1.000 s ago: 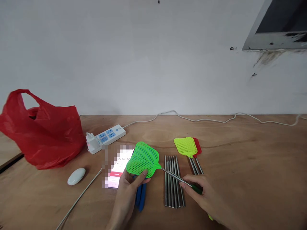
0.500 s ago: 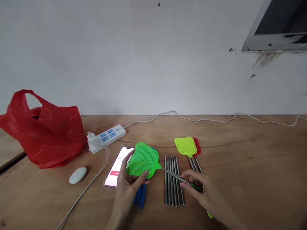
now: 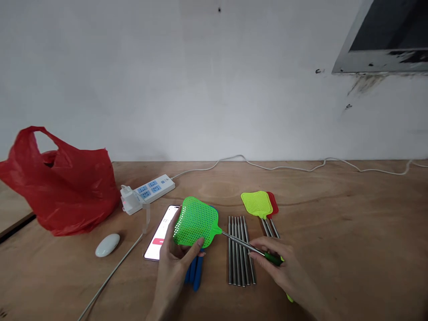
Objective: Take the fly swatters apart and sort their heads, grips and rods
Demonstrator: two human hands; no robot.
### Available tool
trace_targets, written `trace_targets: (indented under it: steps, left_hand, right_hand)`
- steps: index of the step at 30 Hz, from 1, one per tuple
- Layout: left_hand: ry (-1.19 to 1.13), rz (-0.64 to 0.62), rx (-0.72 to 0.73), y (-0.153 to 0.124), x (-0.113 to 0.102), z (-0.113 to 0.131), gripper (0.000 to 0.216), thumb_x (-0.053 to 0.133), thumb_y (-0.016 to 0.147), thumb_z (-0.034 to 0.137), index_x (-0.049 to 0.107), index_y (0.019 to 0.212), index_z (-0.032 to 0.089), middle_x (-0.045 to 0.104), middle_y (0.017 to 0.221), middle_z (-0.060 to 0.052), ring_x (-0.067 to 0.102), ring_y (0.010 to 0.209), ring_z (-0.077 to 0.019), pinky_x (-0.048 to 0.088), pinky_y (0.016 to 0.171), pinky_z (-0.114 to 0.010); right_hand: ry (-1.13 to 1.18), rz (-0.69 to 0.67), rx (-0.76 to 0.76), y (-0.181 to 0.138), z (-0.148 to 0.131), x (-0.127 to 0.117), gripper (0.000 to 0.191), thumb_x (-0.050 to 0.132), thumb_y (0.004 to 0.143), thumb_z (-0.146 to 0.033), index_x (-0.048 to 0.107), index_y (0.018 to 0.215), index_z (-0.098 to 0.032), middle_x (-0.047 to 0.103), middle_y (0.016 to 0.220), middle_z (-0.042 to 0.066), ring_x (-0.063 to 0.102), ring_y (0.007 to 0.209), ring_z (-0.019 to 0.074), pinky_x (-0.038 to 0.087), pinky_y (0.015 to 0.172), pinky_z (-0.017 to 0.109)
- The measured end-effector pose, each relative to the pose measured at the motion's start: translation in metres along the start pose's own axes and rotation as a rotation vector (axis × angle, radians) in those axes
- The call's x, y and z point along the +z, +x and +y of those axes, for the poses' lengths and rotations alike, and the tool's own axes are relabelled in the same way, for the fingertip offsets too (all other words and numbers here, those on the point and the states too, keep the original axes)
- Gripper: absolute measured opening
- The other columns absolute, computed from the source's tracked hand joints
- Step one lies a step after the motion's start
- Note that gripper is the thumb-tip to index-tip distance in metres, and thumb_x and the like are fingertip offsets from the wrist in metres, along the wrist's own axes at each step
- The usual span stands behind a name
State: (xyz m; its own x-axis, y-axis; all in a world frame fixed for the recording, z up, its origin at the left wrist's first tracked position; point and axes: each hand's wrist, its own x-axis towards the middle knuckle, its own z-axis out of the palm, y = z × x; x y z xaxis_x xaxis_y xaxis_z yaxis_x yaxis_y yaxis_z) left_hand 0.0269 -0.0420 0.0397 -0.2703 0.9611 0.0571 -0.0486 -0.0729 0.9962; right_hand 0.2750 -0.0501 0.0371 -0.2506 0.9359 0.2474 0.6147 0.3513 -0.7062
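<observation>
A green fly swatter with a perforated head is held above the table in both hands. My left hand grips the lower left edge of its head, thumb on top. My right hand closes round the metal shaft near the dark green handle. Beneath lie several metal rods side by side. Blue handles stick out below the green head, their upper parts mostly hidden. Behind my right hand lie a yellow-green fly swatter and a red fly swatter, partly overlapped.
A lit phone lies left of my left hand. Beyond it are a white power strip with a plugged-in adapter, a white mouse-shaped object, and a red plastic bag. A white cable runs along the wall.
The camera view has shifted slightly, moving everything a little to the left. Both hands keep their hold on the green fly swatter, which stays nearly in place.
</observation>
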Motion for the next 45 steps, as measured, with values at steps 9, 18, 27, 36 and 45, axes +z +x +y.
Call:
trace_targets:
  steps: [9, 18, 27, 36, 45]
  left_hand:
    - [-0.01, -0.009, 0.018, -0.001, 0.002, 0.001, 0.085, 0.084, 0.07, 0.032, 0.046, 0.146, 0.031, 0.068, 0.112, -0.003, 0.065, 0.063, -0.0119, 0.061, 0.054, -0.022]
    - [-0.051, -0.012, 0.007, -0.001, 0.009, -0.005, 0.091, 0.084, 0.069, 0.033, 0.042, 0.149, 0.028, 0.065, 0.121, -0.008, 0.069, 0.077, -0.0198, 0.061, 0.054, -0.026]
    - [-0.019, -0.098, -0.018, -0.005, 0.007, -0.009, 0.091, 0.083, 0.073, 0.035, 0.037, 0.151, 0.029, 0.06, 0.129, -0.009, 0.065, 0.073, -0.0168, 0.063, 0.059, -0.032]
    - [-0.023, -0.109, 0.02, -0.006, 0.007, -0.003, 0.088, 0.081, 0.075, 0.038, 0.037, 0.15, 0.032, 0.055, 0.137, -0.01, 0.067, 0.09, -0.0246, 0.061, 0.059, -0.03]
    - [0.05, -0.184, 0.033, 0.005, -0.001, 0.0, 0.083, 0.073, 0.082, 0.044, 0.03, 0.151, 0.029, 0.065, 0.108, -0.006, 0.068, 0.081, -0.0219, 0.058, 0.069, -0.035]
  right_hand:
    - [-0.006, -0.036, 0.046, 0.0, -0.001, 0.0, 0.02, 0.057, 0.094, -0.039, 0.071, 0.089, -0.025, 0.07, 0.073, -0.002, 0.064, 0.066, 0.0154, 0.045, 0.06, 0.024]
    - [-0.019, -0.016, 0.021, -0.002, 0.007, -0.004, 0.02, 0.055, 0.094, -0.036, 0.074, 0.093, -0.027, 0.075, 0.083, 0.001, 0.068, 0.073, 0.0171, 0.049, 0.068, 0.026]
    - [-0.064, 0.028, 0.085, -0.007, -0.002, -0.005, 0.019, 0.062, 0.088, -0.034, 0.08, 0.087, -0.029, 0.077, 0.077, 0.001, 0.068, 0.066, 0.018, 0.05, 0.059, 0.026]
    - [-0.035, 0.127, 0.088, -0.014, 0.005, 0.006, 0.023, 0.063, 0.088, -0.043, 0.081, 0.093, -0.029, 0.08, 0.092, 0.007, 0.073, 0.085, 0.0263, 0.057, 0.076, 0.037]
    - [0.145, -0.024, 0.122, -0.004, 0.0, -0.001, 0.031, 0.052, 0.092, -0.029, 0.063, 0.121, -0.025, 0.052, 0.064, -0.005, 0.052, 0.058, 0.0142, 0.04, 0.055, 0.024]
